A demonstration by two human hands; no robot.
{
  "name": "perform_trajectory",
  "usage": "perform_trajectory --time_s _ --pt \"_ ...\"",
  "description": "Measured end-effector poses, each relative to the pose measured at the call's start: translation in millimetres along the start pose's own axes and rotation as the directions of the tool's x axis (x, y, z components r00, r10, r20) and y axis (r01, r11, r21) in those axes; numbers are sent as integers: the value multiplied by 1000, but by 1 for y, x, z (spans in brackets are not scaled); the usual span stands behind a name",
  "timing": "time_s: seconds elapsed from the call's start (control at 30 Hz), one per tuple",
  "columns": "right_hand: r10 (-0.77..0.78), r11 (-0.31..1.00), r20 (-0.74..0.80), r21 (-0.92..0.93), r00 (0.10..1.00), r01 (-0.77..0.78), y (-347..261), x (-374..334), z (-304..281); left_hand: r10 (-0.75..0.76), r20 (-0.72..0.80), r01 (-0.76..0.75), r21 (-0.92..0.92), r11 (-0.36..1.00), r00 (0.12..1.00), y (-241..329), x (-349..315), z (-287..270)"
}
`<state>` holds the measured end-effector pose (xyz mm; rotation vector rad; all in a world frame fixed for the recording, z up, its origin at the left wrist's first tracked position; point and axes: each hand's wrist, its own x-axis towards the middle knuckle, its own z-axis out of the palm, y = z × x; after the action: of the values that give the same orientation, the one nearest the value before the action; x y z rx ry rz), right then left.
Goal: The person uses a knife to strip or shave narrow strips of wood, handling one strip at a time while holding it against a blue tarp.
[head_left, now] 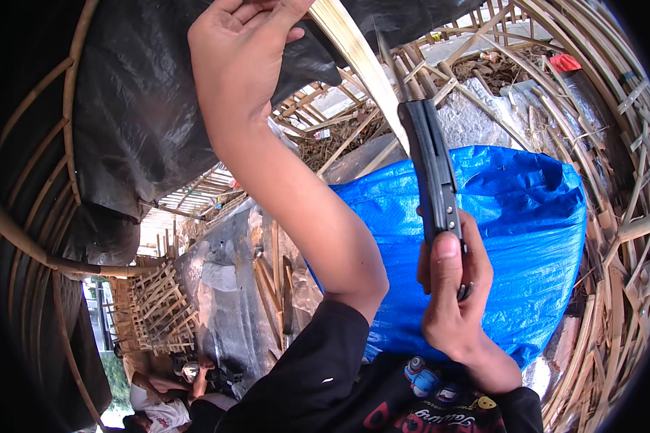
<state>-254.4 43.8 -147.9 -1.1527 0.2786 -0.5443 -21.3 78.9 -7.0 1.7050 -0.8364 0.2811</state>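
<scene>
High in the view, my left hand (249, 43) is closed on a pale split bamboo strip (361, 54), cut off partly by the top edge. The strip slants down to the right and narrows towards its lower end. My right hand (455, 289) grips the lower part of a black-handled folding knife (430, 155), thumb along the handle. Its dark narrow blade points upward, close beside the strip's right edge; whether they touch I cannot tell. A blue tarpaulin-like sheet (513, 216) spreads behind the knife and my right hand.
Black plastic sheeting (144, 94) hangs at the left over a bamboo frame (68, 108). Many bamboo strips (592, 361) are stacked along the right rim. A woven bamboo lattice (162, 310) stands lower left, above a seated person (162, 411). More bamboo pieces (271, 281) lie left of my forearm.
</scene>
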Motion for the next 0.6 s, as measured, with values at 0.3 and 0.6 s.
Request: perform_trajectory --time_s 0.3,0.6 --pt "316 949 -68 39 946 -314 26 18 -7 73 65 -74 14 997 995 -12 4 -13" --pt "68 998 -100 18 993 -67 28 10 4 114 147 -92 -147 985 982 -23 7 -18"
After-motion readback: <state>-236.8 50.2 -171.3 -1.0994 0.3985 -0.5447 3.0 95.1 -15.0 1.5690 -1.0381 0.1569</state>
